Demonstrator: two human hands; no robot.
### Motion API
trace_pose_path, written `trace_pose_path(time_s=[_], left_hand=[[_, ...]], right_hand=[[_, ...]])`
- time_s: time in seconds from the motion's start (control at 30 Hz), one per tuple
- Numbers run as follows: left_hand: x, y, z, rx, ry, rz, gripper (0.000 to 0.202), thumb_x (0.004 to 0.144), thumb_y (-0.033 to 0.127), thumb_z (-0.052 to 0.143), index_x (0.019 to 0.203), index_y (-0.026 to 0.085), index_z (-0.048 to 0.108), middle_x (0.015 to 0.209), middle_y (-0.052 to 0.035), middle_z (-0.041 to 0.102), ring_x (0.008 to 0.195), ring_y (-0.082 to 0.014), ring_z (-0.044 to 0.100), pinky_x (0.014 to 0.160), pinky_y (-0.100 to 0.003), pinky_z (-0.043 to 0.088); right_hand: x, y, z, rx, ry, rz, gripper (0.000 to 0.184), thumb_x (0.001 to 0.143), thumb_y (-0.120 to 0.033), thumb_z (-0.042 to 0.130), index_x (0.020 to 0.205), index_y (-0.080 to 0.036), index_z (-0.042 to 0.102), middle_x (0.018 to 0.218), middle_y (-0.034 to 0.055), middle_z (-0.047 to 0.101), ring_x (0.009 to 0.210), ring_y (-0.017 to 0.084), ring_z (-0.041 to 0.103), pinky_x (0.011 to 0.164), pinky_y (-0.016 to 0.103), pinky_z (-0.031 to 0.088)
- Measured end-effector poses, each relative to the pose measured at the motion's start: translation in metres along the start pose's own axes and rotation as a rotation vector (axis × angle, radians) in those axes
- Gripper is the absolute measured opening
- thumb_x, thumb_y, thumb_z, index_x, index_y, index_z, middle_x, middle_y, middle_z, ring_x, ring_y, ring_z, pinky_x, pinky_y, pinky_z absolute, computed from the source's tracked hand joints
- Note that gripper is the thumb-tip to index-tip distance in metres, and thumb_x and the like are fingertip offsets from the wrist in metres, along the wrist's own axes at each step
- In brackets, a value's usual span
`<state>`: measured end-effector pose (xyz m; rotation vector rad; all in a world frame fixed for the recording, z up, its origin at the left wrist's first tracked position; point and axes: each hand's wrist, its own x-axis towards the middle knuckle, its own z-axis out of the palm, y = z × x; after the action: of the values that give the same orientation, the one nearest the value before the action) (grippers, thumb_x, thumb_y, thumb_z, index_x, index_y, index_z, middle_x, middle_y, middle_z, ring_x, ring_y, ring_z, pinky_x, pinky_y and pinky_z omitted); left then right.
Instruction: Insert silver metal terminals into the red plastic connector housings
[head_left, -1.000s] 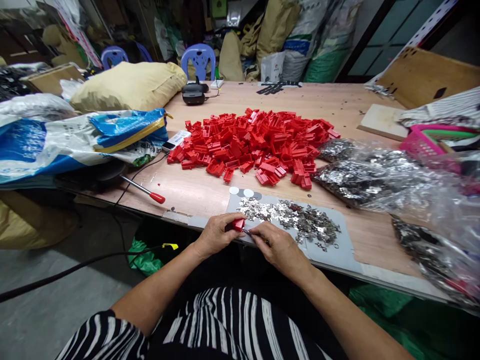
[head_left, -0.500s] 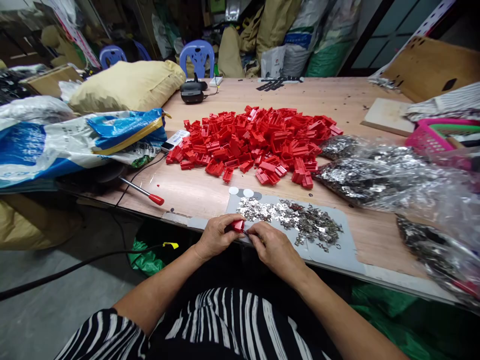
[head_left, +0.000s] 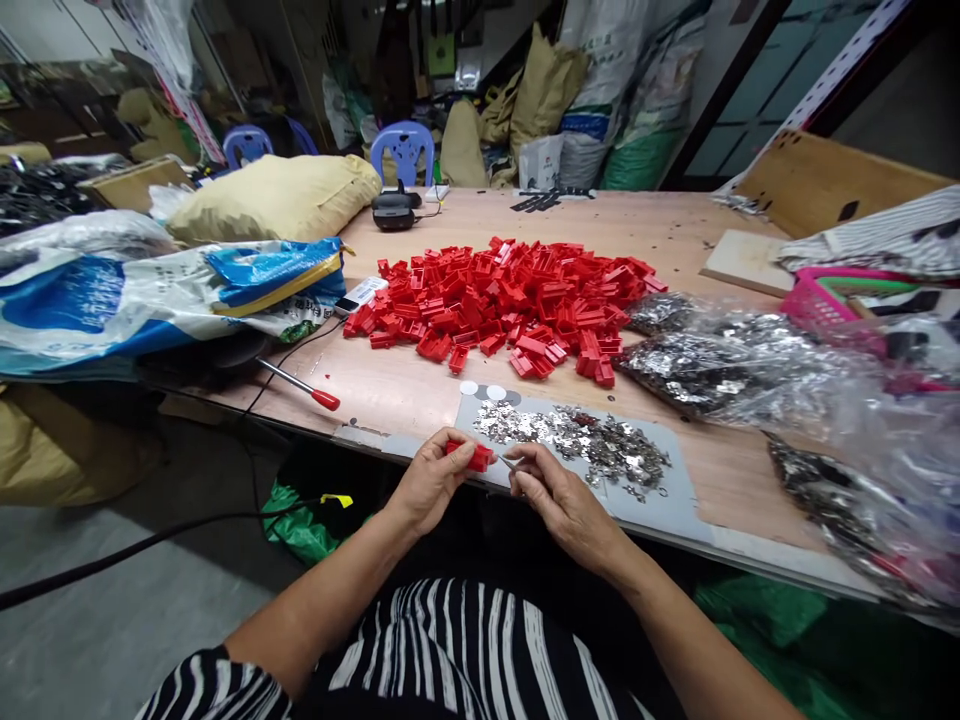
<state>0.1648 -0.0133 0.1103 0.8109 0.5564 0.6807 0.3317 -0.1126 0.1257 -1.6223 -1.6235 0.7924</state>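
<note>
Between the thumb and fingers of my left hand [head_left: 429, 482] is a small red plastic housing [head_left: 472, 457], held at the table's front edge. My right hand [head_left: 559, 500] is closed on tweezers [head_left: 508, 461], of which only the slim metal tips show, pointing left at the housing's right end. Whether the tips touch the housing or grip a part, I cannot make out. Just beyond my hands, small shiny metal pieces [head_left: 607, 440] lie spread on a grey mat [head_left: 679, 490]. A big heap of similar red housings [head_left: 502, 295] lies farther back.
Clear plastic bags of metal pieces [head_left: 720, 365] and a pink basket [head_left: 817, 300] are at the right. A lever with a red knob [head_left: 324, 399] juts out at the left, near a blue-white sack [head_left: 157, 295]. A black headset-like device [head_left: 395, 208] stands at the back.
My hands have drawn slightly apart. The red housing now lies more sideways and shows more of its length, and the tweezers' tips have come into sight. The camera view has shifted a little.
</note>
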Motion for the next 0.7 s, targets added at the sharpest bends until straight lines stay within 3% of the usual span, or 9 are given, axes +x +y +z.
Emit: trace_pose_path(time_s=[0.1,0.27,0.4,0.5,0.6,0.7], left_hand=[[-0.004,0.000,0.006,-0.246,-0.023,-0.151,0.020,0.075,0.028,0.073,0.076,0.015,0.058,0.081,-0.0029,0.070,0.086,-0.0180,0.069,0.091,-0.033,0.047],[-0.007,-0.003,0.011,-0.412,0.020,-0.270,0.014,0.079,0.023,0.069,0.087,0.011,0.065,0.085,-0.0065,0.072,0.081,-0.0173,0.070,0.088,-0.032,0.050],[-0.008,-0.004,0.014,-0.476,0.042,-0.303,0.011,0.084,0.021,0.063,0.087,0.010,0.066,0.084,-0.0068,0.073,0.079,-0.0168,0.070,0.094,-0.036,0.049],[-0.007,-0.005,0.015,-0.489,0.059,-0.297,0.011,0.086,0.020,0.062,0.086,0.010,0.065,0.082,-0.0063,0.073,0.077,-0.0161,0.070,0.096,-0.037,0.048],[-0.007,-0.006,0.014,-0.456,0.061,-0.286,0.010,0.082,0.019,0.066,0.083,0.010,0.063,0.081,-0.0066,0.072,0.078,-0.0181,0.071,0.096,-0.038,0.048],[-0.008,-0.004,0.011,-0.377,0.040,-0.289,0.017,0.076,0.020,0.073,0.079,0.013,0.057,0.084,-0.0066,0.073,0.082,-0.0222,0.072,0.092,-0.038,0.050]], right_hand=[[-0.001,-0.009,0.000,0.026,-0.010,-0.039,0.038,0.098,-0.029,0.036,0.135,-0.022,0.039,0.069,-0.0028,0.057,0.065,0.014,0.057,0.068,0.027,0.045],[-0.001,-0.012,0.002,-0.036,-0.013,-0.073,0.040,0.098,-0.033,0.039,0.136,-0.024,0.044,0.066,-0.0025,0.058,0.061,0.014,0.056,0.063,0.025,0.044],[0.000,-0.011,0.002,-0.068,0.040,-0.098,0.035,0.097,-0.031,0.041,0.131,-0.027,0.050,0.095,0.0045,0.070,0.086,0.019,0.066,0.076,0.029,0.048],[0.001,-0.009,0.003,-0.039,0.076,-0.105,0.032,0.097,-0.031,0.042,0.126,-0.027,0.055,0.111,0.0059,0.067,0.104,0.021,0.063,0.087,0.031,0.046],[0.004,-0.006,0.006,0.068,0.068,-0.065,0.032,0.097,-0.036,0.040,0.119,-0.023,0.059,0.088,0.0040,0.068,0.082,0.018,0.065,0.075,0.027,0.049],[0.011,0.001,0.007,0.196,0.063,0.005,0.038,0.098,-0.043,0.037,0.110,-0.018,0.064,0.066,0.0001,0.059,0.056,0.013,0.053,0.056,0.024,0.044]])
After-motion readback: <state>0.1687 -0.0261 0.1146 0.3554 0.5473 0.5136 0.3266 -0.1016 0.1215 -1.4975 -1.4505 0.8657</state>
